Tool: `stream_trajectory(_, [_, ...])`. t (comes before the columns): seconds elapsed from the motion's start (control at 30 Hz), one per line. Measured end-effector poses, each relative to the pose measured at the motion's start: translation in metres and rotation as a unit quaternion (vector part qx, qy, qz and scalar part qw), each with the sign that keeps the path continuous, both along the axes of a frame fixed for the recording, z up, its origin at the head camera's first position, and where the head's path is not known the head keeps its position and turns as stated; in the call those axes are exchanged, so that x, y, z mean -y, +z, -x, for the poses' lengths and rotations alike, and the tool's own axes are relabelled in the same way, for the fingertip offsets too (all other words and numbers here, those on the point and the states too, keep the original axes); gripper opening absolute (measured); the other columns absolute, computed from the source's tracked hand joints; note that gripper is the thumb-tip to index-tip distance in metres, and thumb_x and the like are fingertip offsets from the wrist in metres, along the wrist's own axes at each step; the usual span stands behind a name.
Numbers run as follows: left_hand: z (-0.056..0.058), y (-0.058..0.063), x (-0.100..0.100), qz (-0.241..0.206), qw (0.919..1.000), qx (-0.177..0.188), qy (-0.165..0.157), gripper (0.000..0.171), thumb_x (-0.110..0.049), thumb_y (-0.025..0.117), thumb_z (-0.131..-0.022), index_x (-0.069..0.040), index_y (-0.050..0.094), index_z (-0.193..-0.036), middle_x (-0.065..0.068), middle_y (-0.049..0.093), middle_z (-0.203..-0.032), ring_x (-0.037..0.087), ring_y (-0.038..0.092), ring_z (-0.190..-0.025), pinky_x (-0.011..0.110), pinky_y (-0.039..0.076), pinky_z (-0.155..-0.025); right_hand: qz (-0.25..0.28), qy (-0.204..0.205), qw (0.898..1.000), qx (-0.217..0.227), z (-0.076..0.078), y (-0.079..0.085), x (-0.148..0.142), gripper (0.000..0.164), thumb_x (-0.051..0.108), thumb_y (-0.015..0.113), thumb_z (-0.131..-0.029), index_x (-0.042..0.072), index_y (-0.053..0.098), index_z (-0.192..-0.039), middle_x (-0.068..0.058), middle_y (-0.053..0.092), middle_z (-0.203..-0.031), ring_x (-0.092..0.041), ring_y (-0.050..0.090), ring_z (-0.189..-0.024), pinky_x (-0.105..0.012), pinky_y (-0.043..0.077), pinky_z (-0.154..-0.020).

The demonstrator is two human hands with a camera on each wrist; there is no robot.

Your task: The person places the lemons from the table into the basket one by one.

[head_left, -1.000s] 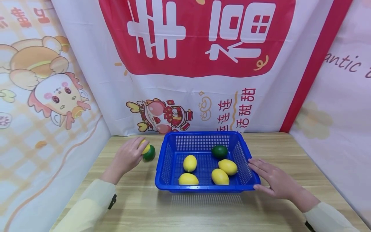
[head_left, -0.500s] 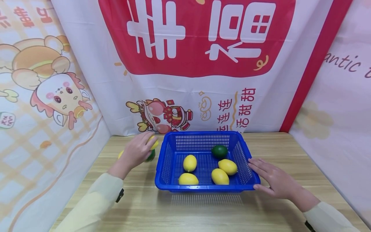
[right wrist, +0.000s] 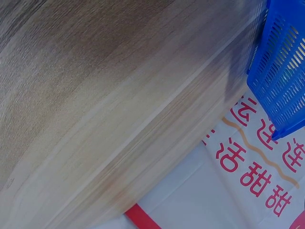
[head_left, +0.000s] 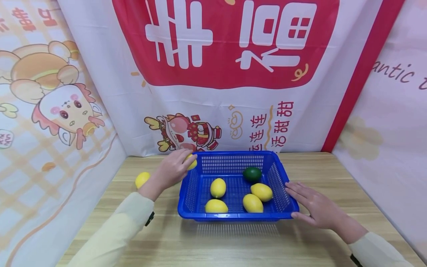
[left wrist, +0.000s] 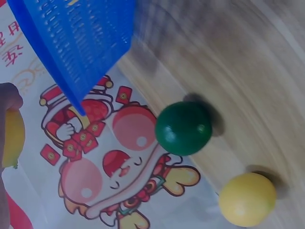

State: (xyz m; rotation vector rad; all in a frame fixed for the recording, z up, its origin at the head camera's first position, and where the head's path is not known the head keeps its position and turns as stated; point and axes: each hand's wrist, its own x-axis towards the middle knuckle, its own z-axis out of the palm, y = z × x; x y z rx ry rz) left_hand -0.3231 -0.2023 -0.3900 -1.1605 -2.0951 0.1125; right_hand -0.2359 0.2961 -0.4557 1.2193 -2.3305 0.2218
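My left hand (head_left: 173, 167) grips a yellow lemon (head_left: 191, 162) above the left rim of a blue plastic basket (head_left: 238, 216). The same lemon (left wrist: 13, 138) shows at the edge of the left wrist view, partly covered by fingers. With straight fingers, my right hand (head_left: 313, 205) rests against the basket's right side. Inside the basket lie several lemons (head_left: 218, 188) and a dark green lime-like fruit (head_left: 252, 174). A second green fruit (left wrist: 183, 128) sits on the table left of the basket, hidden behind my left hand in the head view. Another lemon (head_left: 142, 180) lies farther left.
The wooden table (head_left: 160, 237) carries everything. A printed cloth backdrop (head_left: 116, 92) hangs right behind the basket's far side, with more printed cloth along the left and right table edges.
My left hand has carried the lemon rightward from above the table to the basket's left rim, uncovering another lemon on the table. The right hand and basket have stayed in place.
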Motion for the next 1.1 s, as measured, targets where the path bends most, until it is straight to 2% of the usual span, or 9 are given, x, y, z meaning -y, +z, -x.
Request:
stream_trajectory(0.4, [0.004,0.000,-0.025,0.030,0.9992,0.024,-0.002,0.044,-0.011,0.074,-0.082,-0.005,0.061,-0.124,0.018,0.062,-0.124,0.032,0.058,-0.115,0.041,0.048,-0.098,0.004,0.005,1.000,-0.001,0.000,-0.002,-0.002,0.066,0.051,0.060,-0.092,-0.002,0.058,-0.131,-0.016,0.053,-0.139,-0.037,0.051,-0.123,-0.019,0.011,-0.114])
stream_trajectory(1.1, [0.012,-0.005,-0.054,0.057,0.9953,0.075,-0.021,0.044,-0.011,0.074,-0.080,-0.007,0.062,-0.122,0.013,0.062,-0.120,0.026,0.060,-0.109,0.036,0.051,-0.094,0.005,0.004,1.000,0.002,-0.001,0.000,-0.001,0.066,0.051,0.060,-0.091,-0.002,0.058,-0.131,-0.016,0.054,-0.137,-0.038,0.053,-0.121,-0.018,0.011,-0.114])
